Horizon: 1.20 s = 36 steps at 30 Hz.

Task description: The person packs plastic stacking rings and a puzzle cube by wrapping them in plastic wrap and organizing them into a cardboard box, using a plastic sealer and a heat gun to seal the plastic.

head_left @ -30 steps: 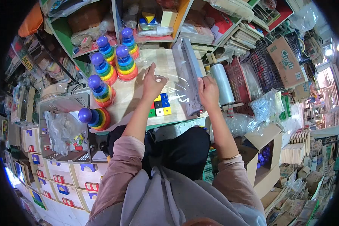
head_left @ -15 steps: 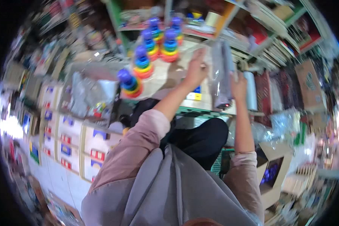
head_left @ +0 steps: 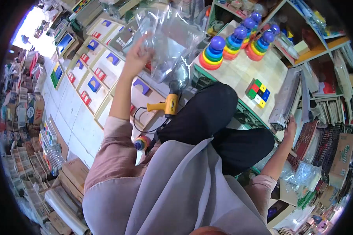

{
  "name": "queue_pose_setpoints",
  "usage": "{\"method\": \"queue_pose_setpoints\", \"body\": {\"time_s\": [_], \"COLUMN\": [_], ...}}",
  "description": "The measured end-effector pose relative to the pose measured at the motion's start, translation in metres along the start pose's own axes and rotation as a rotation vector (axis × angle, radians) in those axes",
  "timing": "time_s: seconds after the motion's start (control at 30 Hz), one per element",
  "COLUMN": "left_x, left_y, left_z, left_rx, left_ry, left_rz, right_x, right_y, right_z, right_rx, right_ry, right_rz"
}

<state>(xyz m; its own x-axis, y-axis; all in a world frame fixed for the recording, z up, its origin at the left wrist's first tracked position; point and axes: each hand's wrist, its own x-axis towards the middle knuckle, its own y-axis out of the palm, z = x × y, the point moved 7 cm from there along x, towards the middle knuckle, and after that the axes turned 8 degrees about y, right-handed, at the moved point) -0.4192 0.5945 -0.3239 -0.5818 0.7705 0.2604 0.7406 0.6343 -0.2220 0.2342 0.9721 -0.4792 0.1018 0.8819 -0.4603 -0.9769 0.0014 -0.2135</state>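
My left hand (head_left: 139,56) is raised at the upper left, its index finger stretched out and the others loosely bent. Beside its fingertips, a large crumpled sheet of clear plastic (head_left: 172,43) spreads over a grey container; I see no firm grip on it. My right hand (head_left: 290,128) is at the near end of a long grey bar-shaped device (head_left: 284,102) on the low table (head_left: 239,74). Its fingers are partly hidden there. A yellow heat gun (head_left: 169,105) stands left of my knee, its nozzle pointing up toward the plastic.
Several rainbow ring stackers (head_left: 211,53) with purple balls stand on the table, near a coloured cube puzzle (head_left: 258,93). Wooden trays with blue and red blocks (head_left: 94,84) cover the floor at left. Shelves (head_left: 321,51) and a cardboard box (head_left: 341,156) flank the right.
My left hand has moved from the table to the left, beside the clear plastic, which now shows larger. My right hand has shifted to the device's near end. The view has turned left.
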Motion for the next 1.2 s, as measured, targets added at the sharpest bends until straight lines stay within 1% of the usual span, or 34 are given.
{"method": "queue_pose_setpoints", "body": {"time_s": [0.03,0.07,0.1,0.13,0.17,0.2,0.23,0.27,0.3,0.33,0.37,0.43,0.5,0.53,0.57,0.6,0.63,0.67,0.7,0.73,0.77,0.8,0.83,0.87,0.93,0.97,1.0,1.03,1.07,1.1,1.13,1.17,1.2], "left_x": [-0.025,-0.050,-0.075,-0.102,-0.130,-0.142,-0.151,-0.161,-0.165,-0.170,-0.171,-0.172,-0.172,-0.175,-0.170,-0.183,-0.174,-0.176,-0.164,-0.145,-0.115,-0.087,-0.062,-0.044,-0.031,-0.024,-0.017,-0.018,-0.013,-0.011,-0.007,0.000,0.009], "left_y": [0.002,0.005,0.007,0.020,0.025,0.036,0.044,0.049,0.052,0.056,0.059,0.065,0.062,0.057,0.059,0.049,0.057,0.052,0.060,0.060,0.074,0.098,0.125,0.151,0.216,0.255,0.302,0.335,0.377,0.416,0.437,0.449,0.460], "left_z": [0.039,0.078,0.116,0.137,0.187,0.190,0.195,0.212,0.229,0.250,0.259,0.261,0.263,0.277,0.252,0.310,0.271,0.286,0.278,0.254,0.201,0.133,0.051,-0.018,-0.083,-0.099,-0.100,-0.117,-0.102,-0.080,-0.084,-0.085,-0.076], "left_rx": [0.066,0.133,0.200,0.268,0.341,0.298,0.276,0.273,0.375,0.476,0.471,0.548,0.559,0.587,0.546,0.535,0.581,0.687,0.771,0.861,0.643,0.424,0.256,0.087,-0.300,-0.358,-0.445,-0.349,-0.444,-0.536,-0.611,-0.683,-0.679], "left_ry": [-0.009,-0.016,-0.019,-0.246,-0.279,-0.162,-0.168,-0.356,-0.292,-0.221,-0.212,-0.149,-0.231,-0.192,-0.291,-0.204,-0.197,-0.182,-0.213,-0.254,-0.334,-0.414,-0.286,-0.163,-0.095,0.112,0.120,-0.036,-0.188,-0.344,-0.377,-0.412,-0.408], "left_rz": [0.049,0.098,0.148,0.343,0.413,0.361,0.375,0.438,0.468,0.498,0.507,0.641,0.668,0.666,0.731,0.796,0.926,1.030,1.078,1.113,0.949,0.778,0.651,0.521,0.661,0.806,0.842,0.979,0.960,0.934,0.870,0.804,0.807], "right_x": [-0.002,-0.005,-0.011,-0.015,-0.012,-0.009,-0.010,-0.012,-0.023,-0.047,-0.067,-0.075,-0.081,-0.090,-0.102,-0.109,-0.118,-0.129,-0.119,-0.135,-0.137,-0.150,-0.153,-0.158,-0.170,-0.171,-0.174,-0.178,-0.178,-0.178,-0.179,-0.183,-0.188], "right_y": [0.001,0.002,-0.001,-0.005,-0.009,-0.014,-0.015,-0.017,-0.014,-0.002,0.006,0.009,0.011,0.013,0.023,0.025,0.035,0.042,0.045,0.054,0.060,0.069,0.076,0.079,0.093,0.099,0.103,0.109,0.115,0.121,0.128,0.134,0.140], "right_z": [0.002,0.003,0.011,0.017,0.020,0.021,0.027,0.031,0.036,0.049,0.058,0.059,0.053,0.053,0.055,0.056,0.057,0.060,0.052,0.061,0.062,0.072,0.076,0.080,0.093,0.096,0.103,0.109,0.114,0.118,0.120,0.123,0.125], "right_rx": [0.038,0.028,-0.020,-0.064,-0.056,-0.061,-0.110,-0.157,-0.158,-0.176,-0.194,-0.183,-0.250,-0.300,-0.217,-0.363,-0.277,-0.333,-0.232,-0.258,-0.252,-0.231,-0.283,-0.274,-0.270,-0.263,-0.268,-0.276,-0.275,-0.301,-0.326,-0.320,-0.252], "right_ry": [-0.068,-0.057,-0.102,-0.151,-0.246,-0.243,-0.302,-0.361,-0.359,-0.401,-0.443,-0.479,-0.538,-0.573,-0.541,-0.540,-0.599,-0.573,-0.697,-0.653,-0.628,-0.653,-0.637,-0.638,-0.743,-0.748,-0.802,-0.856,-0.802,-0.852,-0.901,-0.903,-0.885], "right_rz": [-0.012,-0.008,-0.061,-0.118,-0.135,-0.140,-0.144,-0.149,-0.158,-0.191,-0.223,-0.220,-0.199,-0.204,-0.166,-0.272,-0.148,-0.216,-0.201,-0.209,-0.219,-0.226,-0.196,-0.213,-0.195,-0.210,-0.245,-0.280,-0.294,-0.310,-0.321,-0.323,-0.252]}}
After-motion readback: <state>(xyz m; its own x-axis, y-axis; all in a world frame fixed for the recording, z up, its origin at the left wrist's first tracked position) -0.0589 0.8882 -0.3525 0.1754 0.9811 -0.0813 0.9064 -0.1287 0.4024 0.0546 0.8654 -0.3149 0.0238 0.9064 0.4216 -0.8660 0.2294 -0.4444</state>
